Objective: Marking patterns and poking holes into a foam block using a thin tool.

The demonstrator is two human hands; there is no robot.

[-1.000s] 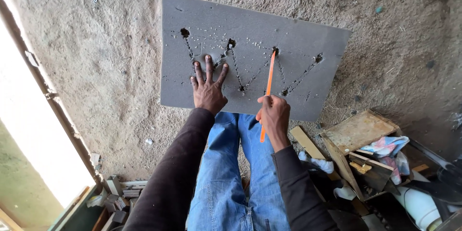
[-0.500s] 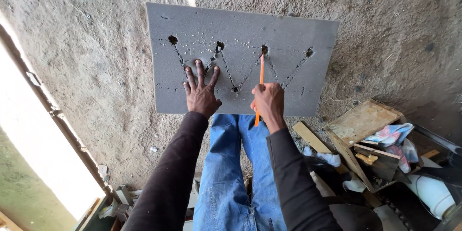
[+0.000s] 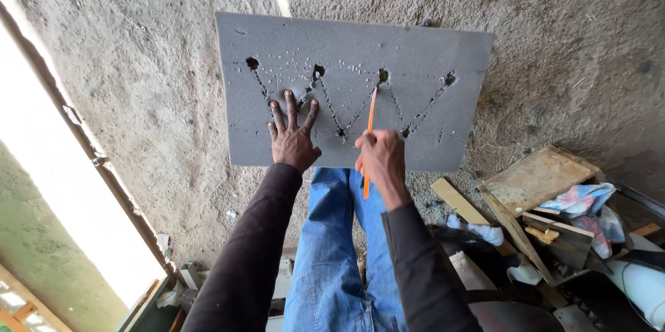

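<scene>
Gripping an orange blade (image 3: 370, 131), the right hand (image 3: 381, 162) cuts grey foam (image 3: 415, 55).

My grey foam sheet (image 3: 360, 48) carries a dark zigzag of cuts with white crumbs; below the sheet my jeans (image 3: 332, 249) are blue, my sleeves (image 3: 256, 249) dark brown, my thin blade (image 3: 370, 121) orange.

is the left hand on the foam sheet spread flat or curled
Spread flat: the left hand lies palm-down on the grey foam sheet, fingers splayed apart.
</scene>
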